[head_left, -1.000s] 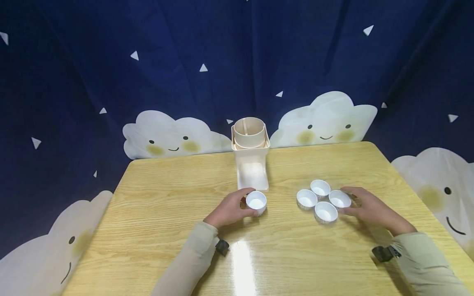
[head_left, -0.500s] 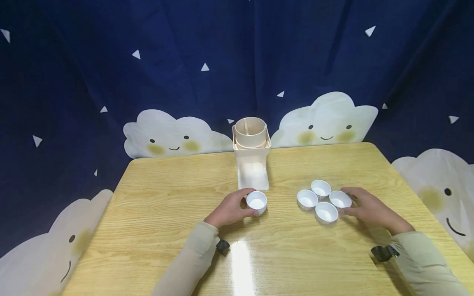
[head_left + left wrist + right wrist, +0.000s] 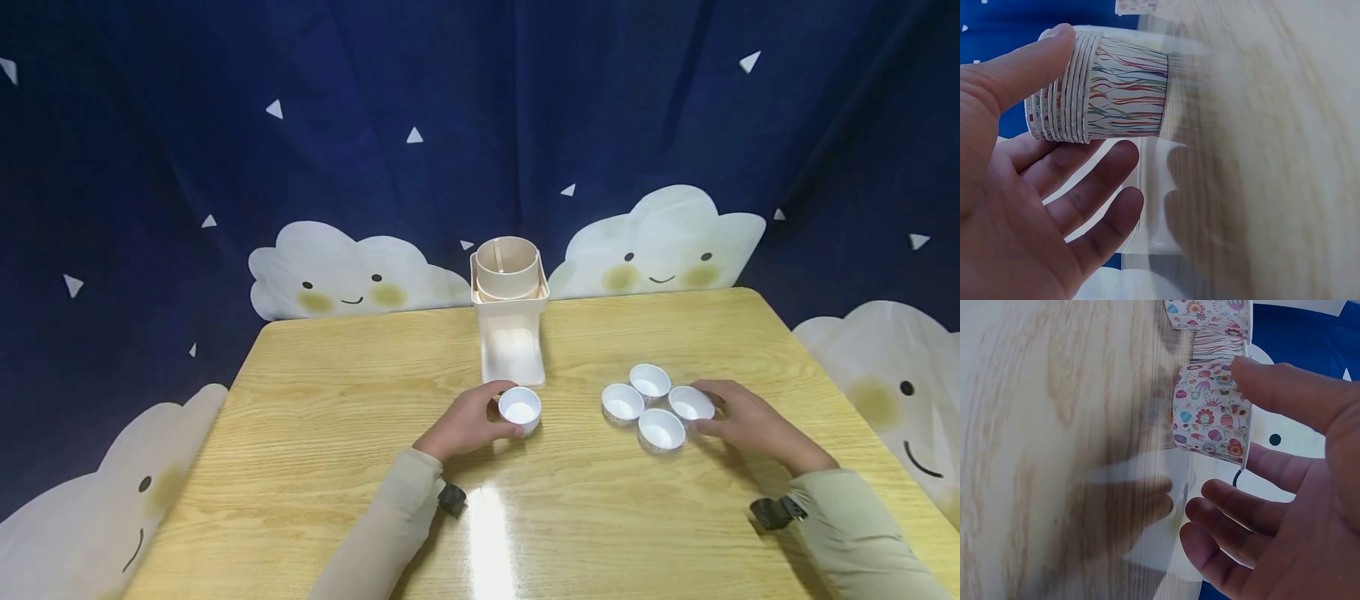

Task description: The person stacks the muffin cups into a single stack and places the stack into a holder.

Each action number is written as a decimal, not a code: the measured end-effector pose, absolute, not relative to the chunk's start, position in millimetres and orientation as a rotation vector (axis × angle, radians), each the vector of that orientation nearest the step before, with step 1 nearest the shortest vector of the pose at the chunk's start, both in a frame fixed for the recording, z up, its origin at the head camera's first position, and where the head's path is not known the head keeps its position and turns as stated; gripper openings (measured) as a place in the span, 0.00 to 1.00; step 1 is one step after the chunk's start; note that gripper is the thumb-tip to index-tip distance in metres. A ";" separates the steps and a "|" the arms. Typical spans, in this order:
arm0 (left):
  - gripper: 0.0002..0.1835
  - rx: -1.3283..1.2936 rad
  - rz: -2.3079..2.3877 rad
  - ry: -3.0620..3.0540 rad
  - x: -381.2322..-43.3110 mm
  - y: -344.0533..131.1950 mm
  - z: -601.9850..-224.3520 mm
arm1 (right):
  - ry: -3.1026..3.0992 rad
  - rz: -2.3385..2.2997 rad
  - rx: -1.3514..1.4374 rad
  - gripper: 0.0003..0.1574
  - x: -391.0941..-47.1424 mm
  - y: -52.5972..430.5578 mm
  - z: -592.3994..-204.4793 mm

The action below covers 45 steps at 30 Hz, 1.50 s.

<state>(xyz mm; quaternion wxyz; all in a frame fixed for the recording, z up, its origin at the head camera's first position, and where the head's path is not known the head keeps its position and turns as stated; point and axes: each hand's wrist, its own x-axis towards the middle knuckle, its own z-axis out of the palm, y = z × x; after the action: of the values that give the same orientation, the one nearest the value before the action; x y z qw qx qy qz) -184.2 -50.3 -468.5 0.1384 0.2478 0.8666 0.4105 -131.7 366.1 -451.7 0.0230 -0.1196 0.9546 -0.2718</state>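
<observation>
My left hand (image 3: 468,423) holds a stack of nested paper baking cups (image 3: 520,407) between thumb and index finger, upright on the table. Its lowest cup (image 3: 1129,87) has coloured wavy lines, and several rims (image 3: 1072,94) show above it in the left wrist view. My right hand (image 3: 750,425) pinches a paper cup with a flower print (image 3: 1210,412) by its rim; its other fingers stay free of it. That cup is the rightmost of a cluster, with a front cup (image 3: 661,432), a back cup (image 3: 649,382) and a left cup (image 3: 622,404) close by.
A cream plastic stand (image 3: 512,354) with a round cylinder (image 3: 507,265) on top stands at the back middle, just behind the stack. The wooden table (image 3: 337,400) ends at a dark blue curtain (image 3: 450,100) with cloud faces.
The cup in my right hand has shifted very slightly to the right, off the other cups of the cluster. My left hand and the stack have stayed in place.
</observation>
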 end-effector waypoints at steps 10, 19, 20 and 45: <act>0.31 0.732 1.172 2.528 -185.8 -50.4 -465.5 | 2.976 -0.858 -0.317 0.35 -127.0 369.6 -450.4; 0.33 0.782 1.231 2.495 -185.0 -49.7 -470.3 | 2.971 -0.801 -0.221 0.42 -122.7 377.1 -441.9; 0.32 0.781 1.230 2.499 -184.6 -49.5 -469.8 | 2.971 -0.791 -0.212 0.42 -123.1 377.7 -439.9; 0.32 0.701 1.215 2.481 -188.0 -50.4 -469.3 | 3.100 -0.787 -0.350 0.38 -120.7 364.8 -412.9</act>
<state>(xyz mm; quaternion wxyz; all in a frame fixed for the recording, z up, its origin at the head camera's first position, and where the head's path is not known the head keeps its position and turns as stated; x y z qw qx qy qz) -188.0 -50.4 -469.3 0.1453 0.2432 0.8612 0.4219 -120.7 364.8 -412.9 -0.0380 -0.1087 0.9628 -0.2445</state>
